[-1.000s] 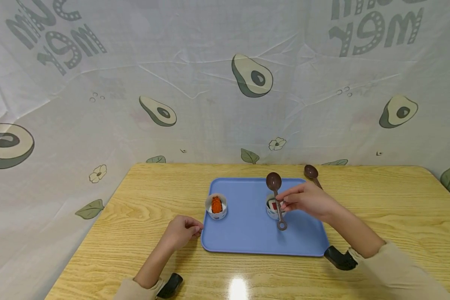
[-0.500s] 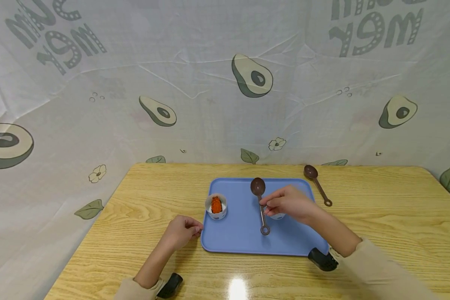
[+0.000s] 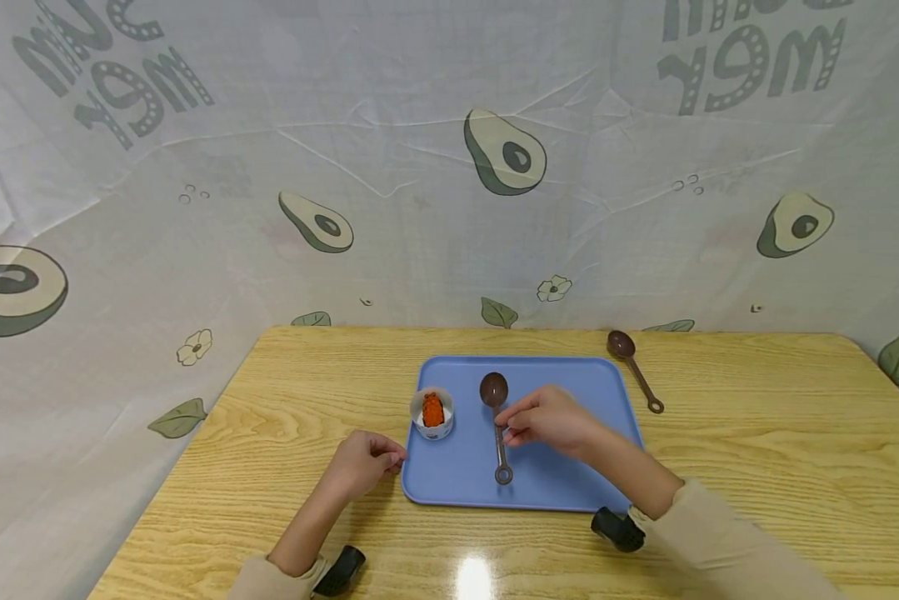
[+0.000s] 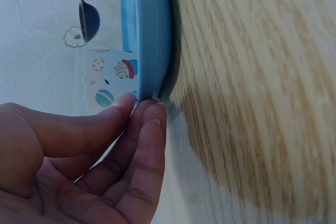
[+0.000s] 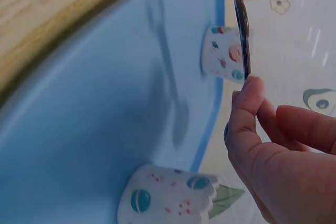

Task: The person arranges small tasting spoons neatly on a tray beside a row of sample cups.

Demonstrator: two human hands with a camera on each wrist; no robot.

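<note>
My right hand (image 3: 550,421) pinches a brown measuring spoon (image 3: 493,388) by the middle of its handle, bowl pointing away from me. The spoon hangs over a blue tray (image 3: 464,487), its shadow falling on the tray in the right wrist view. My left hand (image 3: 362,463) pinches the tray's left rim between thumb and fingers (image 4: 148,153). At the tray's left side stands a patterned paper cup (image 3: 434,432) with an orange-topped sushi piece (image 3: 432,410) in it. A second paper cup (image 5: 170,195) stands on the tray, hidden behind my right hand in the head view.
Another brown measuring spoon (image 3: 632,367) lies on the wooden table (image 3: 756,433), just beyond the tray's right edge. A pale cloth (image 3: 419,250) printed with avocados hangs behind the table and along its left side.
My right hand has carried the spoon leftward and a little toward me, from above the right cup to above the tray's middle. My left hand stays at the rim.
</note>
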